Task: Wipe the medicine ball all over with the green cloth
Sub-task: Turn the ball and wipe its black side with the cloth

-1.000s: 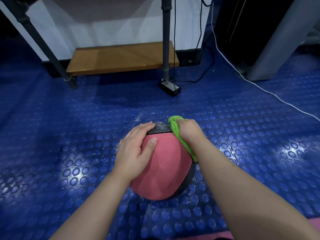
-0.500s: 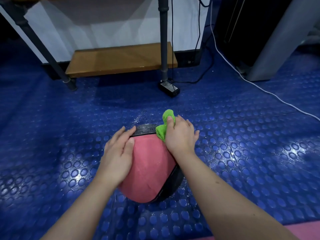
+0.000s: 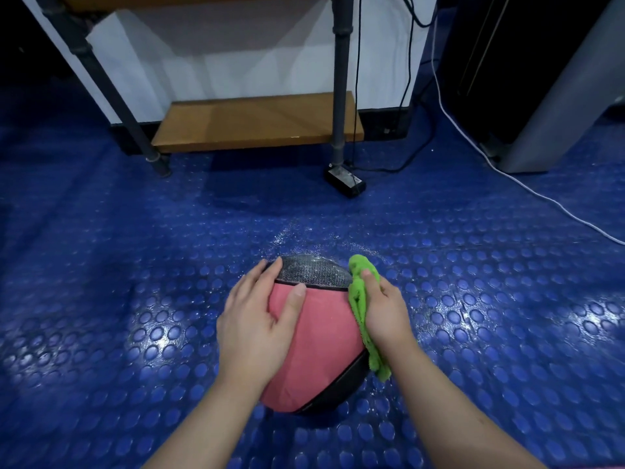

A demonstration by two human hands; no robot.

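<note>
Blue studded floor; wood shelf at back; white cable rt.

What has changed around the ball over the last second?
The right hand, holding the green cloth, swept from the top right edge of the medicine ball in over its top, then back out to its right side, where the cloth now hangs down. The left hand stayed flat on the ball's left side. The ball stayed on the floor.
</note>
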